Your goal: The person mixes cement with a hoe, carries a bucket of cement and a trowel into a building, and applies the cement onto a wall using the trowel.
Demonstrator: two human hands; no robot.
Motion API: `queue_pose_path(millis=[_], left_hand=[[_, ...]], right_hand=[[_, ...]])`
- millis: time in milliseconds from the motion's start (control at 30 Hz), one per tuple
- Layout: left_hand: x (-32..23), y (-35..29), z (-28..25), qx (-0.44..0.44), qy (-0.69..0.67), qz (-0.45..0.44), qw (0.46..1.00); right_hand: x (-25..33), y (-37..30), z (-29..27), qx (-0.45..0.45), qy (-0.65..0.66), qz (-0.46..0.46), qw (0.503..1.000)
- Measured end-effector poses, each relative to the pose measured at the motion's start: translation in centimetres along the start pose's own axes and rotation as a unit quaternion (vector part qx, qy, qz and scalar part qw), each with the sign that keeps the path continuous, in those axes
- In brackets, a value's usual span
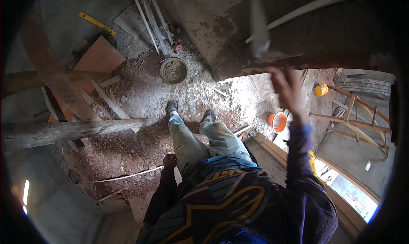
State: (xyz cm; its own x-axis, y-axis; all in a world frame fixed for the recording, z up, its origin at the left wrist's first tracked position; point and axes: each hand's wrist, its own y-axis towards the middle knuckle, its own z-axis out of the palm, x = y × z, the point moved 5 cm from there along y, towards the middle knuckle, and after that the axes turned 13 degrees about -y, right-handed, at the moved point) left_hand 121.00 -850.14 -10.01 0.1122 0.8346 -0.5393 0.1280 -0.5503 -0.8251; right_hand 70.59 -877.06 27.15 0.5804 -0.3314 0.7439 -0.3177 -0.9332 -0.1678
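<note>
My right hand (288,90) is raised at the right, in front of the lower edge of a grey plastered wall (213,31). Its fingers are smeared by motion but look stretched out and apart, with nothing visible in them. Above the fingertips is a long pale blurred object (258,27), apart from the hand; its kind cannot be made out. Low beside my left thigh, my left hand (169,161) is closed. A thin purple strand (161,151) shows by its fingers, and whether they hold it is unclear. A white rod (128,176) ends close to this hand.
A bucket of wet mortar (174,71) stands ahead on the rubble floor. Wooden posts (76,131) and boards (100,56) crowd the left, with a yellow spirit level (97,23) beyond. An orange bucket (277,122), a yellow bucket (321,89) and a timber frame (358,120) are at right.
</note>
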Motion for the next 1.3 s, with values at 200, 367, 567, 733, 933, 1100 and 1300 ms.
queue_pose_path(millis=[200, 367, 567, 733, 933, 1100, 1300], left_hand=[[-7.5, 1.3, 0.8, -0.026, -0.054, 0.053, 0.997], [-8.0, 1.3, -1.9, -0.024, -0.066, 0.09, 0.993], [-2.4, 1.8, -5.7, -0.003, -0.073, -0.06, 0.995], [-1.9, 3.5, -8.3, 0.01, -0.05, -0.111, 0.993], [-7.7, 7.5, -7.9, -0.005, -0.083, -0.053, 0.995], [-13.2, 10.0, -6.6, 0.033, -0.154, 0.083, 0.984], [-13.4, 11.5, -6.0, 0.079, -0.132, 0.129, 0.98]], right_hand=[[-15.9, 3.8, 19.0, 0.067, -0.231, 0.043, 0.97], [-22.1, 5.1, 22.7, -0.056, -0.252, 0.044, 0.965], [-20.1, 4.6, 20.7, -0.08, -0.248, 0.042, 0.965], [-15.8, 3.7, 17.5, -0.061, -0.284, 0.066, 0.955], [-12.6, 2.9, 14.3, -0.028, -0.252, 0.055, 0.966], [-9.1, 2.1, 11.8, -0.037, -0.283, -0.003, 0.958], [-3.2, -1.9, 11.8, -0.015, -0.299, 0.048, 0.953]])
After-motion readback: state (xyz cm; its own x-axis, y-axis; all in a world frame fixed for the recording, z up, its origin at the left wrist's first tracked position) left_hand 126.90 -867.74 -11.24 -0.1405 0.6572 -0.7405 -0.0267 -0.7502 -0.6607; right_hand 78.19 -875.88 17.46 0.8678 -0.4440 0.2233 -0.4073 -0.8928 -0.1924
